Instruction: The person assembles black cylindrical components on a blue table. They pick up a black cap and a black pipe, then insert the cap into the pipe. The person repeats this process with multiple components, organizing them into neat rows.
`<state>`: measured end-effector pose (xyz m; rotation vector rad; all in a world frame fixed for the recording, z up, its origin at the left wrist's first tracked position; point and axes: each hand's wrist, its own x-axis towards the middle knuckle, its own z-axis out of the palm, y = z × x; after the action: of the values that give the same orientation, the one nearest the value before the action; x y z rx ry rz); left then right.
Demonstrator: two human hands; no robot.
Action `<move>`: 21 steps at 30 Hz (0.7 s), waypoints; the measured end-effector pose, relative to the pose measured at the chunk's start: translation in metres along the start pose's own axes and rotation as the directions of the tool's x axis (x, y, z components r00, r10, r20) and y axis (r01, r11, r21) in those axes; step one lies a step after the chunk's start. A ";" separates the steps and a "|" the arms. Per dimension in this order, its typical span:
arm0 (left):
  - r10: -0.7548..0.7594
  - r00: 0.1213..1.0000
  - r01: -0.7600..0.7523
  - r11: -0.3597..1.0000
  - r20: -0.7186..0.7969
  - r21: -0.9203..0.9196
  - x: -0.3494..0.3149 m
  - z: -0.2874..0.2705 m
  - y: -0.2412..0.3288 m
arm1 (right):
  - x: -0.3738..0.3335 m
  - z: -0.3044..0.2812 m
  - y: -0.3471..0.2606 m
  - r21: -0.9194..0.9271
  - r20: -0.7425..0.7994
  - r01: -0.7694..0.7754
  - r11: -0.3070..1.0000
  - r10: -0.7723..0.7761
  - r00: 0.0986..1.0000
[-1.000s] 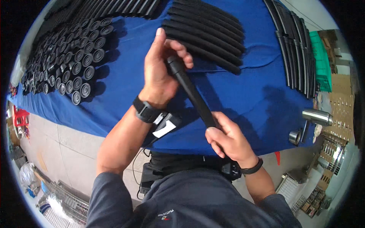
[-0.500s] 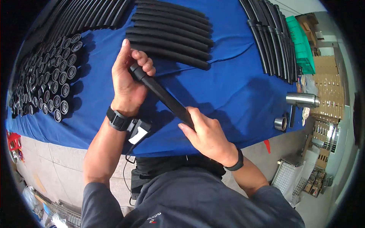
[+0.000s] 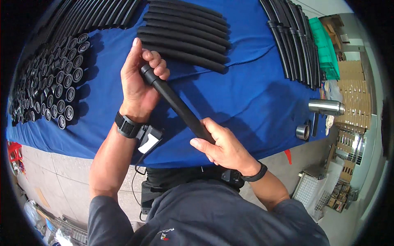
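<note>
A black tube (image 3: 182,110) with a wider collar-like cap (image 3: 148,74) at its upper end lies slantwise between my hands, above the blue cloth. My right hand (image 3: 223,143) is closed round its lower part, with the thumb along the near side. My left hand (image 3: 141,76) has its fingers curled about the capped end, which sits against the palm; its thumb points up, off the tube. Just beyond, a row of black tubes (image 3: 184,37) lies on the cloth. Many round black caps (image 3: 59,78) stand grouped at the left.
Blue cloth (image 3: 254,102) covers the table. More black tubes (image 3: 94,14) lie at the far left, and capped ones (image 3: 293,45) at the far right beside a green crate (image 3: 324,49). A steel flask (image 3: 326,107) and its metal cup (image 3: 303,132) sit near the right edge.
My right hand has shifted slightly down and right along the tube or with it, and its wrist has turned. My left hand stays at the capped end, its fingers slightly shifted.
</note>
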<state>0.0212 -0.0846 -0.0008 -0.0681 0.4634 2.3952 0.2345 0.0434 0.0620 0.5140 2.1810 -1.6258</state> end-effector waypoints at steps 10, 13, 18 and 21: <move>0.042 0.999 -0.041 0.998 -0.028 0.041 -0.004 0.003 -0.002 | 0.004 0.015 0.018 -0.462 -0.171 0.304 0.833 -0.420 0.891; 0.194 0.945 -0.132 0.963 -0.265 0.235 -0.008 0.028 -0.010 | 0.001 0.007 0.012 -0.815 -0.219 0.136 0.563 -0.517 0.828; 0.025 0.999 -0.023 0.997 -0.025 0.070 -0.005 0.006 -0.004 | -0.002 0.010 0.016 -0.955 -0.111 0.082 0.286 -0.598 0.794; 0.007 1.000 -0.007 0.999 -0.010 0.043 -0.002 0.002 -0.002 | -0.002 0.014 0.013 -0.974 -0.114 0.025 0.225 -0.584 0.803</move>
<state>0.0245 -0.0839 0.0009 -0.0593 0.5201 2.3918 0.2435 0.0331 0.0480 0.0194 3.2529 0.0999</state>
